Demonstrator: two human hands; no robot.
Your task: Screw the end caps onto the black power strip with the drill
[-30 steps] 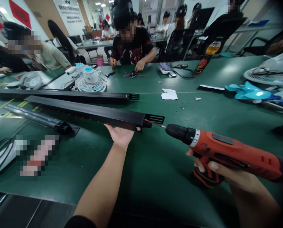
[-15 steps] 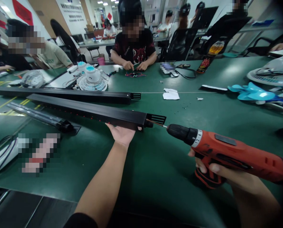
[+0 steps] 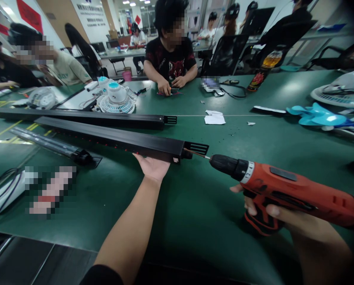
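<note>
A long black rectangular bar (image 3: 120,138) with a slotted end tab lies across the table, its near end raised a little. From below, my left hand (image 3: 153,168) holds that end, its fingers hidden behind the bar. My right hand (image 3: 272,211) is wrapped round the grip of a red and black cordless drill (image 3: 295,190), with the index finger stretched out. The thin bit points left at the bar's end face. Whether the bit's tip sits in a screw there cannot be made out.
Beyond lies a second black bar (image 3: 84,117). A clear-wrapped part (image 3: 49,144) is at the left. White fan parts (image 3: 117,101), a paper scrap (image 3: 214,117), a blue fan blade (image 3: 315,114) and a bottle (image 3: 263,71) lie farther back. A co-worker (image 3: 172,59) sits opposite.
My right index finger has stretched out forward from the drill's trigger. The bar, drill and left hand hold nearly the same place. The co-worker opposite has turned the head and moved a hand.
</note>
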